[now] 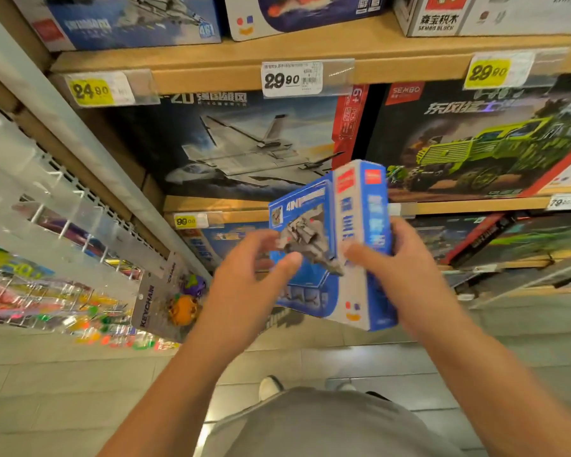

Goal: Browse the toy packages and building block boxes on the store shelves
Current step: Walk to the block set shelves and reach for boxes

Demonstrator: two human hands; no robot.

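A blue building block box (314,285) with a grey jet picture is held upright in front of the shelves, its narrow side turned toward me. My right hand (399,268) grips its right edge, thumb on the side panel. My left hand (248,278) hovers at the box's left face with fingers spread and blurred; I cannot tell if it touches. Behind stand a large jet box (244,146) and a green truck box (485,140) on the wooden shelf (211,204).
Price tags (290,79) line the shelf edges. More boxes fill the top shelf (129,24) and the lower shelf (508,239). At left a white rack (63,225) holds keychain cards (159,301) and colourful packets. Tiled floor and my shoe (271,387) lie below.
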